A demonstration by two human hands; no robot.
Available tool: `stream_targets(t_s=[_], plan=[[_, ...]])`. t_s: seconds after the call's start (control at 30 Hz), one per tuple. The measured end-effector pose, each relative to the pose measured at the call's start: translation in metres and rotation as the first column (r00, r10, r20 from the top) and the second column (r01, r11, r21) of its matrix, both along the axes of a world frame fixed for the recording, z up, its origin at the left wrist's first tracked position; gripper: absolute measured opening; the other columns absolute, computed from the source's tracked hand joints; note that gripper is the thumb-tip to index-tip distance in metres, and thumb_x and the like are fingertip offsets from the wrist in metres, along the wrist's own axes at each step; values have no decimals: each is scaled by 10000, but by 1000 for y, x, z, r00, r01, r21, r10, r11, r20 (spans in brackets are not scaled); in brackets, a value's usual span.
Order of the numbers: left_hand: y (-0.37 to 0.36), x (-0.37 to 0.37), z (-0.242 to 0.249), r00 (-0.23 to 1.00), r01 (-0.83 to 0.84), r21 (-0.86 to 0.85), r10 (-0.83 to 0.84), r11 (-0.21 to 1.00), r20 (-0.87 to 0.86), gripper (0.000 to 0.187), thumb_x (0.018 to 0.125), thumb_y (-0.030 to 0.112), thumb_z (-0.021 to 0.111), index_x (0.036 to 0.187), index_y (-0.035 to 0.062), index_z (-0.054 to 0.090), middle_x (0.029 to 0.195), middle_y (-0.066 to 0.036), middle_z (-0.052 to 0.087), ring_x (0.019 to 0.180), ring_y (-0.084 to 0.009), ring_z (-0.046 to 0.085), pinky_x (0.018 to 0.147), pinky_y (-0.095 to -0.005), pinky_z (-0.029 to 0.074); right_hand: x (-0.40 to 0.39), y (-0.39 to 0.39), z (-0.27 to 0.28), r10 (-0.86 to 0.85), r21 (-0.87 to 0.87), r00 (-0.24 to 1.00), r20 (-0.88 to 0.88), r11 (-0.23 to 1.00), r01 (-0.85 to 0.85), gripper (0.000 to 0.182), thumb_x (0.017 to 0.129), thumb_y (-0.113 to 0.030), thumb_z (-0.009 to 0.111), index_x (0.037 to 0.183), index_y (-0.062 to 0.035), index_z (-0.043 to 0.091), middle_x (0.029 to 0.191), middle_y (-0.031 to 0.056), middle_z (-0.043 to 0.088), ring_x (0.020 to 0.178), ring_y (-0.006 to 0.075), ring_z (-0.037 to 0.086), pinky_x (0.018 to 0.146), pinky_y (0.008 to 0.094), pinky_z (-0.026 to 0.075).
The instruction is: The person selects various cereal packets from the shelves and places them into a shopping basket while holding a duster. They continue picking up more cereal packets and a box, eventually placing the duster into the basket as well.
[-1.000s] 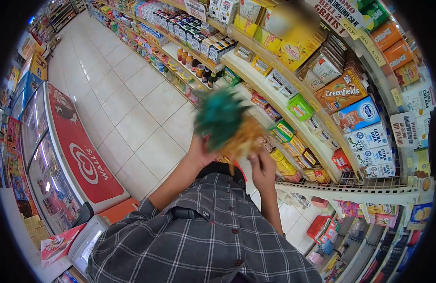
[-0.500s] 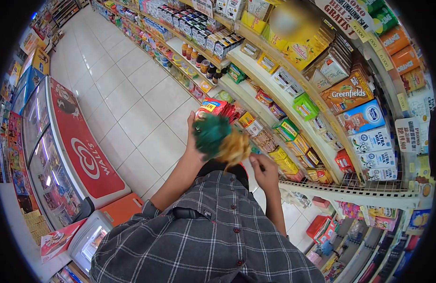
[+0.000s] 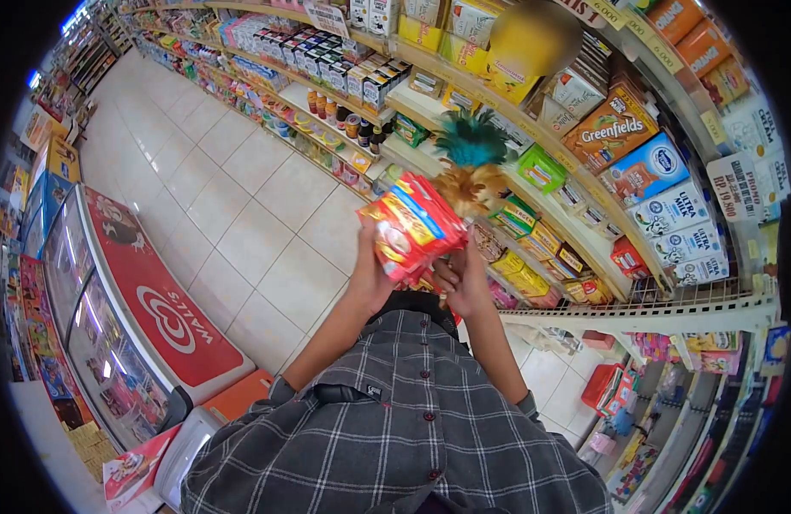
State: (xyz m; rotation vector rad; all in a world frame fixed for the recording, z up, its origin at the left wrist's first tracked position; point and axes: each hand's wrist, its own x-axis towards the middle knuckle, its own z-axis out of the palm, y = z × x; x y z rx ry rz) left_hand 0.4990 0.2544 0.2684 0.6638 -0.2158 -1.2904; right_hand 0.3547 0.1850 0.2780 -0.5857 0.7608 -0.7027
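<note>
My left hand (image 3: 371, 272) is closed around the left edge of a stack of red packets (image 3: 412, 227), with blue and yellow printing on the front one. The stack is tilted in front of my body, over the gap between floor and shelf. My right hand (image 3: 465, 281) is closed at the lower right of the stack, with the feather duster (image 3: 471, 184) rising from it; the handle is mostly hidden by the fingers. The duster's teal and tan feathers point up and away from me, overlapping the shelf edge in this view.
Shelves (image 3: 532, 236) of boxed goods run along my right, with Greenfields cartons (image 3: 614, 127) and Ultra Milk packs (image 3: 682, 236). A red Wall's freezer (image 3: 168, 317) stands on my left. Pale floor tiles (image 3: 258, 206) stretch between them. A red basket (image 3: 608, 390) sits low at right.
The feather duster has swung from in front of the packets up and right, toward the shelf. The packets now face me more fully, and my right hand has come in beside them.
</note>
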Motion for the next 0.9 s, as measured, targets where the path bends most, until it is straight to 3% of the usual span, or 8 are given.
stream_targets(t_s=[0.13, 0.23, 0.27, 0.37, 0.47, 0.63, 0.73, 0.9], plan=[[0, -9, -6, 884, 11, 93, -53, 996, 464, 818, 911, 572, 528, 1469, 64, 212, 1457, -207, 335, 1312, -319, 415, 1090, -414, 337, -5, -3, -44, -85, 191, 963, 257, 981, 35, 583, 933, -618, 438, 1190, -109, 556, 832, -34, 611, 438, 31, 361, 342, 173, 279], [14, -3, 16, 286, -194, -62, 116, 979, 951, 1037, 774, 539, 715, 1500, 46, 161, 1496, -281, 223, 1397, -403, 242, 1139, -480, 223, -6, 0, -37, -189, 240, 950, 248, 962, 128, 590, 924, -624, 439, 1148, -96, 579, 781, -40, 619, 396, 7, 338, 306, 151, 250], [19, 0, 23, -4, -226, -158, 162, 961, 987, 1121, 721, 529, 782, 1508, 41, 149, 1507, -303, 189, 1425, -431, 181, 1154, -506, 182, -9, -2, -39, -165, 235, 943, 288, 967, 97, 594, 926, -625, 433, 1151, -95, 578, 766, -38, 616, 391, 5, 331, 302, 151, 245], [20, 18, 29, -361, 155, -105, 155, 982, 920, 1164, 628, 500, 839, 1509, 93, 195, 1523, -285, 148, 1430, -471, 101, 1153, -582, 88, -13, -4, -41, -130, 218, 951, 281, 974, 68, 611, 934, -636, 408, 1171, -96, 566, 719, -33, 606, 370, 6, 298, 290, 156, 221], [14, 31, 25, -579, 33, -194, 177, 980, 796, 1117, 592, 531, 843, 1479, 140, 289, 1535, -240, 165, 1426, -480, 98, 1143, -616, 76, -10, 6, -14, -76, 258, 992, 100, 965, 48, 617, 946, -646, 377, 1200, -110, 546, 689, -28, 594, 358, 17, 269, 287, 163, 200], [8, 56, 1, 187, -82, -226, 237, 971, 953, 1040, 456, 376, 956, 1288, 2, 459, 1322, -162, 504, 1194, -274, 527, 989, -374, 429, -18, 16, 30, 226, -36, 973, 34, 974, -225, 727, 962, -661, 272, 1331, -54, 423, 1197, 140, 617, 386, 21, 228, 322, 166, 195], [-2, 52, -49, 935, -129, -71, 146, 989, 322, 780, 877, 631, 524, 1351, 20, 417, 1292, -124, 549, 1188, -220, 553, 976, -438, 467, -28, 14, 37, 295, -98, 954, 54, 952, -289, 668, 997, -595, 272, 1322, -35, 437, 1111, 137, 644, 400, 28, 252, 345, 181, 227], [32, 71, -72, 965, -263, 22, 263, 965, -1, 854, 842, 720, 478, 1456, 149, 320, 1456, -104, 415, 1303, -338, 451, 1035, -598, 394, -72, 9, 25, -194, -418, 938, -286, 907, 60, 415, 1022, -369, 433, 1239, -25, 516, 850, 61, 608, 438, 56, 311, 412, 206, 269]])
